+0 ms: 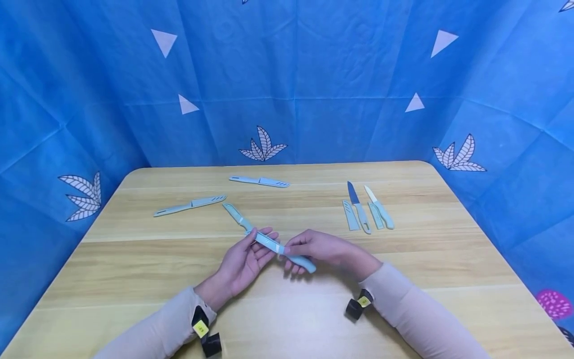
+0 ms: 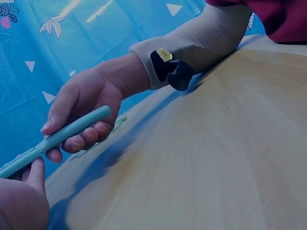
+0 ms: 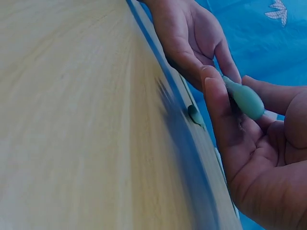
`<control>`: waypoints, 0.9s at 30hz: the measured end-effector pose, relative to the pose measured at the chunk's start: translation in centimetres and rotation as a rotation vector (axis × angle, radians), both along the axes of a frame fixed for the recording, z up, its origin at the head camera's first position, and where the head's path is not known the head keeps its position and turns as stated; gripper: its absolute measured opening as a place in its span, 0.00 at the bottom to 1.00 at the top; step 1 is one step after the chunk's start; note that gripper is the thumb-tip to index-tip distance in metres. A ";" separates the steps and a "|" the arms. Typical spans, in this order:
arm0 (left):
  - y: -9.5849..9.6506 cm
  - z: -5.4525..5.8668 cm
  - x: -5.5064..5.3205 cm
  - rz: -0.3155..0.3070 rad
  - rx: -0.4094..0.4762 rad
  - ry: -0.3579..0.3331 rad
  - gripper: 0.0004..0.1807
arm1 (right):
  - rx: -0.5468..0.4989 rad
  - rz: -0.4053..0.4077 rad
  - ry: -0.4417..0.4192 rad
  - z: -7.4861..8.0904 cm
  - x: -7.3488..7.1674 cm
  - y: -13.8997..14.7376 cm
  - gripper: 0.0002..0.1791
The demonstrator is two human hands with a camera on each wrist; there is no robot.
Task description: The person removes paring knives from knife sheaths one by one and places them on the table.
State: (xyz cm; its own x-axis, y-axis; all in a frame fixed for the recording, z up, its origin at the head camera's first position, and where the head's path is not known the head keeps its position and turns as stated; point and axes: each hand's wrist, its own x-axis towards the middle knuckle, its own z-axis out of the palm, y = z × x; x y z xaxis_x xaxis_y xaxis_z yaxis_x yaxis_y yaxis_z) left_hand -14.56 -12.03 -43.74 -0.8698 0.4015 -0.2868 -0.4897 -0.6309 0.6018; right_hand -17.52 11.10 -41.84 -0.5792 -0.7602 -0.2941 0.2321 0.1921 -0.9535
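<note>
A light green knife in its sheath (image 1: 267, 241) is held above the table between both hands. My left hand (image 1: 244, 262), palm up, grips the sheath end, with the thumb on top and the fingers beneath. By the handle, my right hand (image 1: 316, 247) pinches the same knife between thumb and fingers. In the left wrist view the knife handle (image 2: 79, 127) lies along the right hand's curled fingers. The handle's rounded butt (image 3: 250, 102) points toward the right wrist camera. Just beyond the left fingertips, another sheathed green knife (image 1: 236, 214) lies on the table.
Two more sheathed knives, one at the left (image 1: 190, 205) and one at the back (image 1: 259, 181), lie on the wooden table (image 1: 134, 269). At the right are a dark-bladed knife (image 1: 360, 209), a white-bladed knife (image 1: 381, 210) and two loose sheaths (image 1: 351, 216). A blue curtain (image 1: 296, 75) stands behind.
</note>
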 end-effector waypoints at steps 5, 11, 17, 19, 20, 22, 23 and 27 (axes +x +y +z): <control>0.0 0.0 0.2 0.003 -0.002 0.006 0.26 | -0.002 0.012 0.009 0.0 0.0 -0.2 0.16; 0.0 0.1 0.2 0.002 0.003 0.005 0.28 | 0.002 0.022 0.002 0.2 0.0 -0.2 0.16; 0.0 0.1 0.3 0.003 0.006 -0.002 0.28 | 0.000 0.011 -0.025 0.2 0.1 -0.2 0.16; 0.1 0.1 0.4 0.001 0.005 -0.001 0.27 | 0.005 0.010 -0.026 0.2 0.1 -0.2 0.15; 0.1 0.1 0.4 0.001 0.004 0.000 0.27 | 0.007 0.010 -0.028 0.2 0.1 -0.1 0.15; 0.1 0.1 0.4 0.002 0.004 0.001 0.27 | 0.007 0.011 -0.030 0.2 0.2 -0.1 0.15; 0.1 0.2 0.5 0.003 0.002 0.002 0.27 | 0.007 0.011 -0.033 0.2 0.2 -0.1 0.15; 0.2 0.2 0.6 0.007 -0.001 0.005 0.27 | 0.013 0.010 -0.033 0.3 0.2 -0.1 0.15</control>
